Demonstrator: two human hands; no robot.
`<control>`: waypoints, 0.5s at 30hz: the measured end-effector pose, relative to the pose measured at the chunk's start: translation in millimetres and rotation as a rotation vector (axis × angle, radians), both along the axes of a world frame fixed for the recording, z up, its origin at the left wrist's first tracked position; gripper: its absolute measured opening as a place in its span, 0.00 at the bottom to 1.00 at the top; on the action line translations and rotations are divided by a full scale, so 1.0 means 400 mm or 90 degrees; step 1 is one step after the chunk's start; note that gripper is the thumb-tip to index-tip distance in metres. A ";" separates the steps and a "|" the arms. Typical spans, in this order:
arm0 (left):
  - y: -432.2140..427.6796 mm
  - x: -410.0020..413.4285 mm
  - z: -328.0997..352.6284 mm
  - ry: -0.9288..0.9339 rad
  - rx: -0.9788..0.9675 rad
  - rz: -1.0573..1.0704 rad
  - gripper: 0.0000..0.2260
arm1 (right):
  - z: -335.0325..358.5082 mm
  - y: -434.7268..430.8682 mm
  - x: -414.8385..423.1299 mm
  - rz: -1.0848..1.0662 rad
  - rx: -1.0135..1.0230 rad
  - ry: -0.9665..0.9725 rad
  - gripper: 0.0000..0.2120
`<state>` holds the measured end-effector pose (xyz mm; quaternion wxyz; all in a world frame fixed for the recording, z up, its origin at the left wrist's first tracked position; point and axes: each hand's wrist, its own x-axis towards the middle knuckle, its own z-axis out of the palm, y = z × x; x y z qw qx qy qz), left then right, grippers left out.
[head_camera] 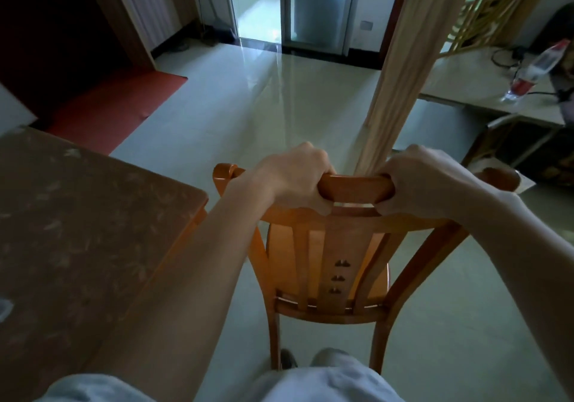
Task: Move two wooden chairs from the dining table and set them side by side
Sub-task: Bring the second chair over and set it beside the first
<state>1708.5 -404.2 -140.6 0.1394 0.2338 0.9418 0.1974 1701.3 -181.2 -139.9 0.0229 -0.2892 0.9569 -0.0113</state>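
An orange-brown wooden chair (pixel 334 255) stands right in front of me, its slatted back facing me. My left hand (pixel 295 178) grips the left half of the top rail. My right hand (pixel 422 181) is wrapped around the right half, with a short stretch of rail bare between the two. The dining table (pixel 77 215), with a brown patterned top, lies to the left, its corner close to the chair's left side. No second chair is in view.
Pale shiny tiles stretch ahead to a glass door (pixel 313 7). A beige curtain (pixel 403 69) hangs just beyond the chair. A red mat (pixel 118 106) lies at far left. A low cabinet (pixel 503 84) with a plastic bottle (pixel 534 69) stands at right.
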 end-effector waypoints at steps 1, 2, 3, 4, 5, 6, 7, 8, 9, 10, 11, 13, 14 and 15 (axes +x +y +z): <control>-0.007 -0.039 0.004 0.003 -0.001 -0.003 0.06 | 0.005 -0.009 -0.036 -0.005 -0.008 -0.003 0.23; -0.015 -0.079 0.006 0.006 -0.002 -0.004 0.05 | 0.006 -0.017 -0.075 -0.008 -0.018 -0.009 0.22; -0.025 -0.116 0.005 0.007 -0.004 -0.003 0.06 | 0.005 -0.027 -0.113 -0.011 -0.022 -0.020 0.19; -0.037 -0.155 0.003 0.007 -0.006 0.000 0.07 | 0.002 -0.038 -0.151 -0.007 -0.019 -0.028 0.16; -0.051 -0.195 0.000 0.004 -0.008 0.004 0.08 | -0.002 -0.052 -0.194 -0.001 -0.017 -0.033 0.14; -0.065 -0.237 -0.004 0.000 -0.009 0.009 0.08 | -0.010 -0.066 -0.242 0.005 -0.016 -0.035 0.15; -0.079 -0.276 -0.009 -0.004 -0.010 0.013 0.08 | -0.018 -0.082 -0.286 0.007 -0.014 -0.037 0.16; -0.092 -0.315 -0.014 -0.008 -0.014 0.019 0.09 | -0.027 -0.097 -0.331 0.008 -0.010 -0.039 0.17; -0.102 -0.354 -0.017 -0.013 -0.019 0.025 0.10 | -0.036 -0.109 -0.376 0.011 -0.009 -0.045 0.16; -0.111 -0.394 -0.021 -0.022 -0.023 0.032 0.10 | -0.045 -0.119 -0.423 0.020 -0.011 -0.051 0.13; -0.119 -0.432 -0.024 -0.032 -0.027 0.038 0.11 | -0.052 -0.127 -0.464 0.026 -0.009 -0.056 0.09; -0.131 -0.505 -0.026 -0.044 -0.038 0.056 0.15 | -0.068 -0.141 -0.546 0.034 -0.014 -0.065 0.06; -0.139 -0.537 -0.028 -0.050 -0.040 0.070 0.16 | -0.075 -0.150 -0.585 0.040 -0.020 -0.071 0.06; -0.149 -0.565 -0.030 -0.060 -0.040 0.082 0.17 | -0.078 -0.161 -0.619 0.048 -0.023 -0.078 0.06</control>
